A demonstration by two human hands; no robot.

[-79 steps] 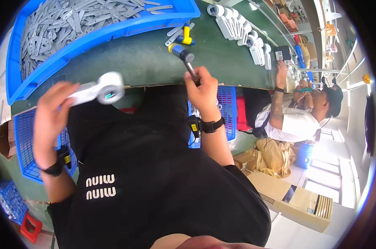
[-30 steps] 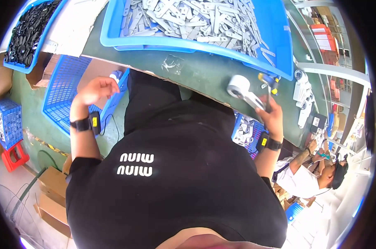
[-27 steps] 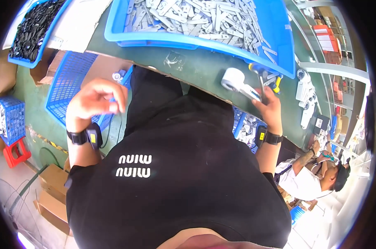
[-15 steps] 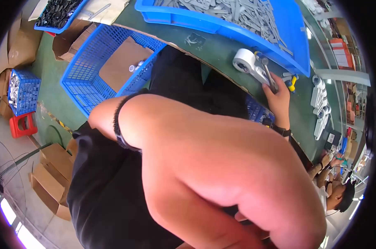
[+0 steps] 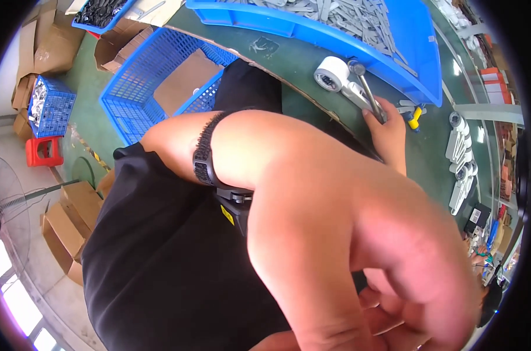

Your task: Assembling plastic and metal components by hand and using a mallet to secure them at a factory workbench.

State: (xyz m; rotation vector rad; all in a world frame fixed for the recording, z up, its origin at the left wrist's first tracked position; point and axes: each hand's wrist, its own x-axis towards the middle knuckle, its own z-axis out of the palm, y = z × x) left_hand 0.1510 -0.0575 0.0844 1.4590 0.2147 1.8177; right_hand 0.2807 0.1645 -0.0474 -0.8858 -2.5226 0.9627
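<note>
My left hand [image 5: 347, 216] looms large in front of the camera, with a black strap [image 5: 203, 158] round its wrist. Its fingers curl inward at the lower right; whatever they may hold is hidden. Farther off, on the right, my right hand [image 5: 389, 134] is closed round a metal tool [image 5: 367, 88] with a round head and a slim shaft. Beside that tool, on the green tabletop, lies a white part [image 5: 331, 74] with a round housing and a narrow arm. The arm reaches my right fingers; I cannot tell if they grip it too.
A blue tray [image 5: 277, 23] of grey strips fills the far side. Right of my right hand lies a yellow piece [image 5: 416, 118]; beyond it several white parts [image 5: 458, 152] stand in a row. At left are a blue basket [image 5: 122, 111], cardboard boxes [image 5: 72, 222] and a red stool [image 5: 44, 152].
The view has shifted slightly. My left hand has moved a little right, its fingers more curled. The tool's head has moved up and left, closer to the white part's round housing.
</note>
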